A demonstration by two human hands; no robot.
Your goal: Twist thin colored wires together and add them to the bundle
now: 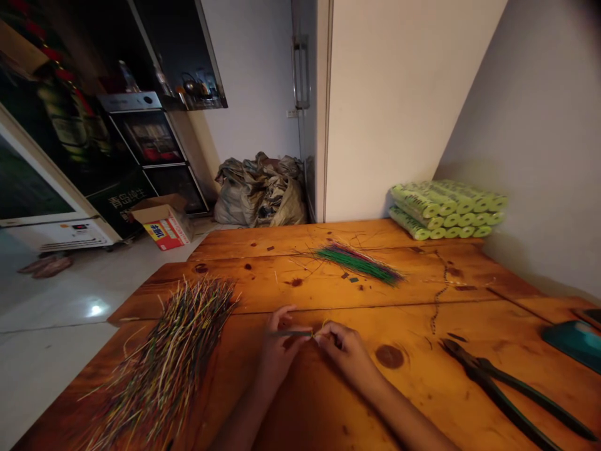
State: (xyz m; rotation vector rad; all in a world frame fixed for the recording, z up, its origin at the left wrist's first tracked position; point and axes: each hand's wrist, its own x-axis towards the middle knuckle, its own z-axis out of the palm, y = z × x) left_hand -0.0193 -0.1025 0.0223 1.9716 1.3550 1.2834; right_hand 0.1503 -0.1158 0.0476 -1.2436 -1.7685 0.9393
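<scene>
Near the middle of the wooden table (338, 388), my left hand (282, 344) is closed on a thin dark strand (295, 333) that lies across its fingers. Close beside it on the right, my right hand (340, 341) pinches a thin yellow wire (323, 324) where it meets the strand's end. A big loose pile of multicoloured wires (183, 351) covers the table's left side. Farther back lies a neater bundle of green, purple and red wires (359, 262). The exact grip of the fingertips is small and partly blurred.
Large dark-handled pliers (488, 376) lie at the right, with a teal object (575, 344) beyond them. Stacked yellow-green rolls (446, 210) stand at the back right. A thin twisted strand (439, 294) lies nearer. On the floor are sacks (260, 191) and an open carton (164, 225).
</scene>
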